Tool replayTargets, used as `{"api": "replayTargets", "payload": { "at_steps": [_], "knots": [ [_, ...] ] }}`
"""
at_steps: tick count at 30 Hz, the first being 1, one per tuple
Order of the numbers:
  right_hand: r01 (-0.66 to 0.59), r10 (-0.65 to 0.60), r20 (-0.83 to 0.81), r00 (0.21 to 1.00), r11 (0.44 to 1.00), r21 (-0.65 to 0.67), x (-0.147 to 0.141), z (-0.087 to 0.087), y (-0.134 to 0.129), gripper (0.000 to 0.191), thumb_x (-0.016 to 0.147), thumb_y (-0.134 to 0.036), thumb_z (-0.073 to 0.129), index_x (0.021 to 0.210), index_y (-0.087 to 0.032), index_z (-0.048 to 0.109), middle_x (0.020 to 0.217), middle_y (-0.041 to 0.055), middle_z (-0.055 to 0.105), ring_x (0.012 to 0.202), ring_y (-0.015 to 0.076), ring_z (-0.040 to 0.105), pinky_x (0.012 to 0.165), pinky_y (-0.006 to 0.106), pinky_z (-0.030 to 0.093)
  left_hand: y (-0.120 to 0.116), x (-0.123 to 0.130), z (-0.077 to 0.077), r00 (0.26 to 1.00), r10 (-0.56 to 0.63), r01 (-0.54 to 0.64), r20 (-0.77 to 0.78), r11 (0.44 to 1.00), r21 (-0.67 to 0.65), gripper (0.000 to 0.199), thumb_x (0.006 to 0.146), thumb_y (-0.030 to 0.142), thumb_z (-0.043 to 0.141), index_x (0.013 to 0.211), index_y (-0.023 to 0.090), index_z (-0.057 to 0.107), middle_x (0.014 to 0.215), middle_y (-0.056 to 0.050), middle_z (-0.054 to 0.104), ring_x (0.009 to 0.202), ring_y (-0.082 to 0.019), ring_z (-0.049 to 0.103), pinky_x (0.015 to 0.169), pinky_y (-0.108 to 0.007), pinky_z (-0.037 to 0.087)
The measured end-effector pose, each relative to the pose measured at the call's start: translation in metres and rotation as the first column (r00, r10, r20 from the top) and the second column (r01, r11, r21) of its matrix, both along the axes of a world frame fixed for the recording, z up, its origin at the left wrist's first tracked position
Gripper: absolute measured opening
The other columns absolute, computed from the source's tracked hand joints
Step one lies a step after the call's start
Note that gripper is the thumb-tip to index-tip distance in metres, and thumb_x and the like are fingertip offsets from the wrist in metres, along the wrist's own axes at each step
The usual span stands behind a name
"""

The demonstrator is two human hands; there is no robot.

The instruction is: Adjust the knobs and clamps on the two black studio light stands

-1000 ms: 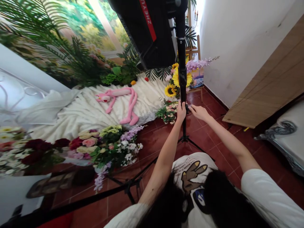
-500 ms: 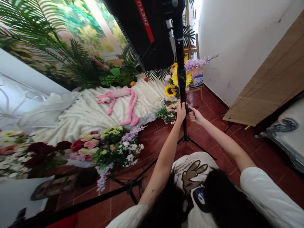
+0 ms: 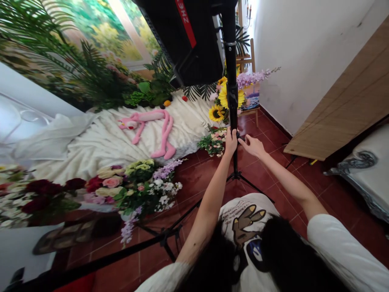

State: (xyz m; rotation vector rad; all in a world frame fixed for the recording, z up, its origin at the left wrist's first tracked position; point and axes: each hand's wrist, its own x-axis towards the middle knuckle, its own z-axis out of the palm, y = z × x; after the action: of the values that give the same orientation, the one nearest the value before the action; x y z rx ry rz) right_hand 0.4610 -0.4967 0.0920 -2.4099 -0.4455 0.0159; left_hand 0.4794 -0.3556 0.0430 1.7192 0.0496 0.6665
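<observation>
Black metal light-stand pole stands clasped in my left hand; my right hand, its grip spread, fingers the pole's knob.

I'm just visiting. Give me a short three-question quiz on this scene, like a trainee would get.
1. True or false: the left hand is wrapped around the black stand pole.
2. Multiple choice: the pink plush toy lies on A) the red tile floor, B) the white blanket, C) the wooden board.
3. Fill in: the right hand has its fingers at a ____ on the pole.

Key: 1 true; 2 B; 3 knob, though it is too small to see clearly.
</observation>
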Motion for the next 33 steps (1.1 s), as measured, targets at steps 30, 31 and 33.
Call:
{"api": "replayTargets", "payload": {
  "at_steps": [30,31,33],
  "knots": [
    [-0.06,0.214,-0.243,0.946,0.853,0.518,0.016,-0.025,0.014,0.071,0.093,-0.064,0.033,0.037,-0.022,0.041,0.033,-0.0002,0.04,0.035,0.0094,0.041,0.052,0.024,0.04,0.003,-0.011,0.012,0.996,-0.094,0.094,-0.011,0.995,-0.013,0.056,0.091,0.068,0.029,0.104,0.02,0.056,0.097,-0.007,0.062,0.094,-0.016,0.061,0.093,-0.032,0.049],
    [-0.009,0.193,-0.282,0.94,0.839,0.544,0.012,-0.025,0.017,0.069,0.092,-0.065,0.035,0.039,-0.022,0.041,0.033,-0.0003,0.04,0.035,0.0093,0.04,0.049,0.024,0.038,0.004,-0.013,0.014,0.994,-0.103,0.103,-0.018,0.995,-0.001,0.056,0.092,0.067,0.03,0.105,0.02,0.057,0.099,-0.008,0.063,0.096,-0.017,0.061,0.094,-0.033,0.049],
    [0.138,0.143,-0.393,0.908,0.785,0.604,0.004,-0.023,0.022,0.065,0.088,-0.07,0.039,0.044,-0.022,0.043,0.034,-0.0014,0.041,0.033,0.0085,0.038,0.042,0.023,0.032,0.007,-0.018,0.019,0.992,-0.122,0.123,-0.038,0.992,0.024,0.054,0.094,0.063,0.031,0.108,0.019,0.058,0.104,-0.01,0.064,0.103,-0.018,0.061,0.099,-0.035,0.047]
  ]
}}
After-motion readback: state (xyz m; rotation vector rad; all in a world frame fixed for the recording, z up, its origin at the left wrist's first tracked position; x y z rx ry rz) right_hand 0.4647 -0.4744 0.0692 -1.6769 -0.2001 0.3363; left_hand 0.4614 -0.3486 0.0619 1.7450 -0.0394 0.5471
